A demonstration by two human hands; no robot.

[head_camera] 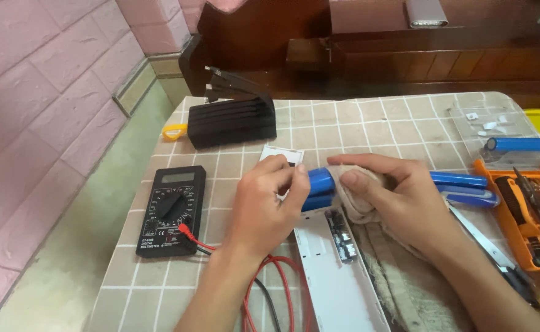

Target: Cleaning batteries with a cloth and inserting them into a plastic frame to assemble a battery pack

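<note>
L hand (269, 198) pinches end of blue battery cells (320, 187); R hand (399, 195) closed on beige cloth (359, 195) against cells, above white case (337, 280) on table (368, 120).

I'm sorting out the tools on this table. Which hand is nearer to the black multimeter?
Left. The left hand grips the blue cells just right of the multimeter; the right hand, pressing a rag, lies farther right.
</note>
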